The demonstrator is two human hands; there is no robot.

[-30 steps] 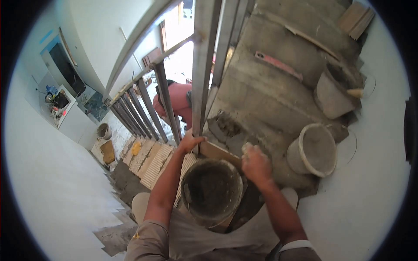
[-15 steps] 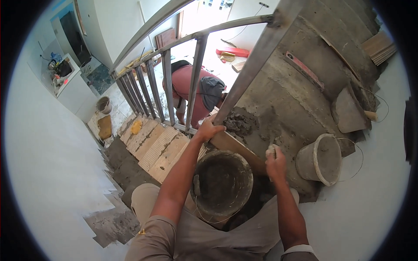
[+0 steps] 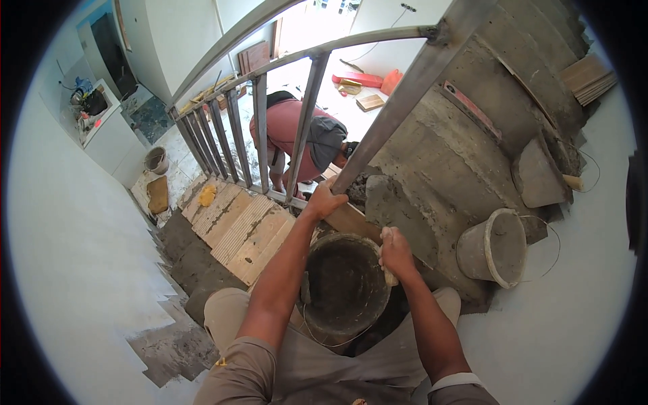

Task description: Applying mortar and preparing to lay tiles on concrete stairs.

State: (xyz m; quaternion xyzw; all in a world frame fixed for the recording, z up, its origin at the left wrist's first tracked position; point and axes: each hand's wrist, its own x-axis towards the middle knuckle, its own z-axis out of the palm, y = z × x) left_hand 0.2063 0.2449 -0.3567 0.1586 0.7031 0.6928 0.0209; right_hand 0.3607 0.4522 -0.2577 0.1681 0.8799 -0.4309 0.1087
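- Left hand (image 3: 327, 200): set at the near end of the wooden board, by the foot of the post; thumb toward the board, other fingers partly hidden, so whether it is clamped cannot be told. Apart from the right hand.
- Right hand (image 3: 396, 253): closed around the handle of the trowel, just beyond the large bucket's rim.
- Trowel (image 3: 386, 202): grey blade over the mortar-covered step, near the step's board-side edge; pale handle end showing below the fist.
- Wooden board (image 3: 356, 221): on edge, along the step's near edge, between the two hands.
- Large bucket (image 3: 368, 270): dark, round, mortar-stained, between the person's knees; wire handle lowered.
- Post (image 3: 412, 108): bare metal, slanting in view, at the end of the railing (image 3: 260, 128).
- Grey bucket (image 3: 474, 253): at the step's wall-side edge, mortar inside.
- Grey container (image 3: 536, 179): tilted, farther along the wall side; short wooden handle (image 3: 574, 182) beside it.
- Red level (image 3: 472, 111): lying on a farther step.
- Yellow sponge (image 3: 207, 196): on the wood-toned treads (image 3: 246, 229), near their far end.
- Co-worker (image 3: 290, 128): red top, bent over beyond the railing.
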